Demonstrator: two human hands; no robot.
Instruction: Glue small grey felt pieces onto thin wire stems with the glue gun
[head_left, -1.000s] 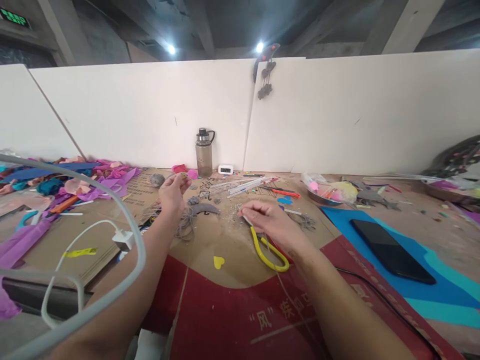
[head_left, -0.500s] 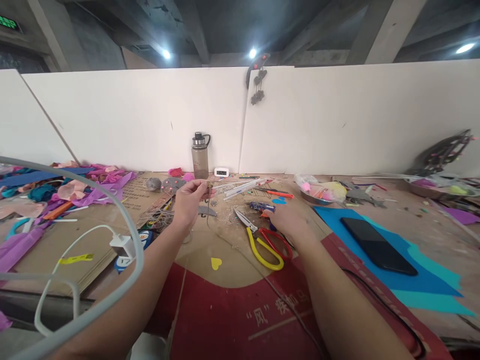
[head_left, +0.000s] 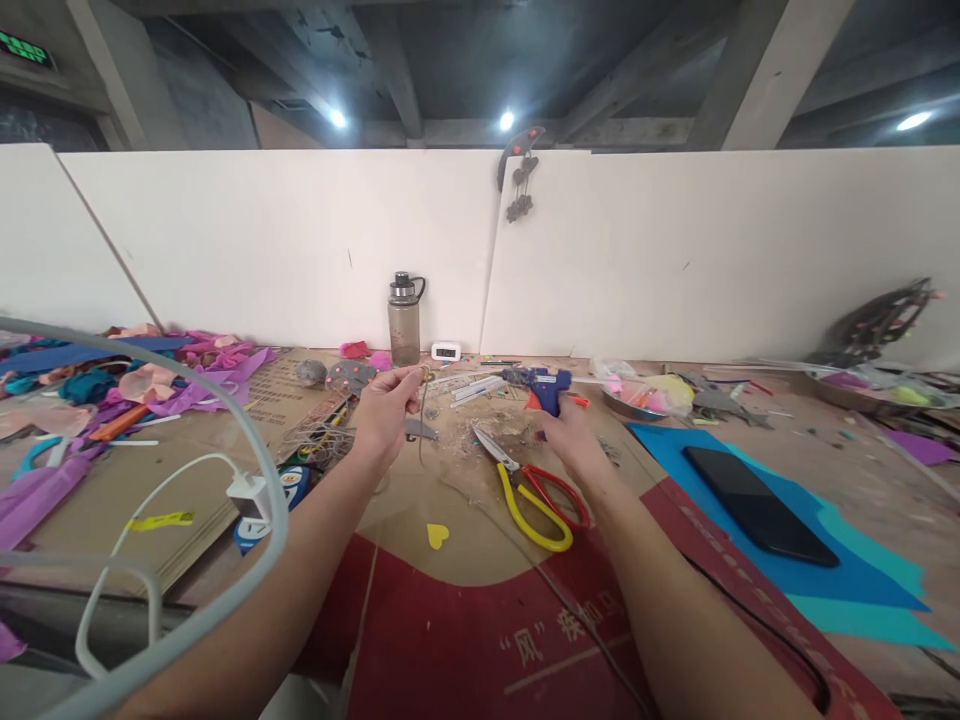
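Observation:
My left hand (head_left: 390,405) pinches the end of a thin brown cord (head_left: 422,430), which hangs down from the fingertips toward the cardboard (head_left: 405,510). To its right, my right hand (head_left: 571,430) is wrapped round the handle of a blue glue gun (head_left: 549,390), raised above the table with its nozzle pointing left. Scissors with one yellow and one red handle (head_left: 536,515) lie open below the glue gun. A yellow paper heart (head_left: 437,536) rests on the cardboard between my forearms.
White sticks (head_left: 476,390), a bottle (head_left: 405,325) and a small clock (head_left: 446,352) are at the back. A phone (head_left: 757,505) lies on blue sheets at right. Colourful scraps (head_left: 150,385) and a white charger (head_left: 249,497) are at left, near a grey hoop (head_left: 279,500).
My right hand has lifted the glue gun off the table, up and slightly left, and its nozzle now points left. The left hand keeps its pinch on the cord. The view has shifted slightly.

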